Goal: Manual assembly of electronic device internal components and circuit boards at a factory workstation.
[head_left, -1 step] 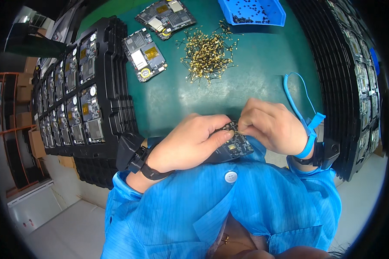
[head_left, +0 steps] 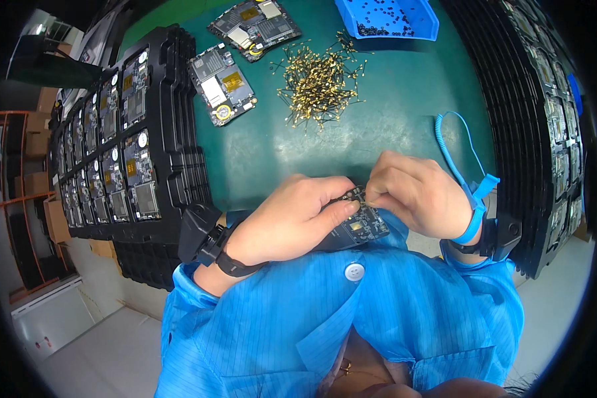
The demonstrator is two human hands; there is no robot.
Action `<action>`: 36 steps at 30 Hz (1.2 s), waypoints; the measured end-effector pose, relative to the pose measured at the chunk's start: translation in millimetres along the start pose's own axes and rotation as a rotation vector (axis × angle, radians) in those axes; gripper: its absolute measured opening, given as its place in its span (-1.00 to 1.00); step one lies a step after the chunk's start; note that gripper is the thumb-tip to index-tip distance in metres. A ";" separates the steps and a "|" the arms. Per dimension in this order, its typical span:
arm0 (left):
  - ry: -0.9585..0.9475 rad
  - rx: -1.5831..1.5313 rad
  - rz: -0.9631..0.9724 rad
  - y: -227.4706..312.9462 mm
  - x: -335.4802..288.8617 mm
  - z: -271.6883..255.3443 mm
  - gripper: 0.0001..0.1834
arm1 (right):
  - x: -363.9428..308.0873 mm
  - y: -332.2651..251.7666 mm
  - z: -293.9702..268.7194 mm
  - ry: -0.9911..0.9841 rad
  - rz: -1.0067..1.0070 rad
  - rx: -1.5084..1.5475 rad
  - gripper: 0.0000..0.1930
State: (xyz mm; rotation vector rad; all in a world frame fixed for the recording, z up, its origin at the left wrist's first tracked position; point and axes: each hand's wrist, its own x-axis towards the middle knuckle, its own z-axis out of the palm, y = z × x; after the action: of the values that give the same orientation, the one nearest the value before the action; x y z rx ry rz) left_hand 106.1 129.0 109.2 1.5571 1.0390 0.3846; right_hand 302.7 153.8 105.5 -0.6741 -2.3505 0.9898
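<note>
My left hand grips a dark circuit board in front of my chest, its thumb lying across the top face. At the board's far edge, the fingertips of my right hand are pinched together close to the left thumb. Whatever sits between those fingertips is too small to make out. Beyond both hands, a loose heap of small gold-ended pieces with thin dark leads lies on the green mat.
Further boards, one and an overlapping group, lie far left. A blue bin holds small black rings. Black trays of boards stand left and stacked right. A coiled blue cord runs from my right wristband.
</note>
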 end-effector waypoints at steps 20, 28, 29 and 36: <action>-0.010 0.060 0.027 2.2 0.3 -0.7 -0.75 | -2.3 -5.6 -3.0 -0.052 0.017 -0.074 -0.89; -0.011 0.050 0.014 2.4 -0.4 -1.0 -0.76 | -1.8 -5.8 -2.6 -0.044 0.015 -0.070 -0.89; -0.009 0.067 0.035 1.2 -0.6 -1.0 -0.78 | -2.3 -5.2 -1.7 -0.043 0.016 -0.070 -0.89; 0.021 0.085 0.052 1.3 -5.8 1.8 -0.82 | -10.8 -13.1 5.3 0.092 0.277 0.204 -0.81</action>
State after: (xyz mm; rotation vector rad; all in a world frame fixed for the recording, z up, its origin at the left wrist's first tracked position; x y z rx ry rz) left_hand 104.7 123.4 111.6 1.6616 1.0444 0.3979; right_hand 304.4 136.5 109.4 -0.9582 -2.0774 1.2682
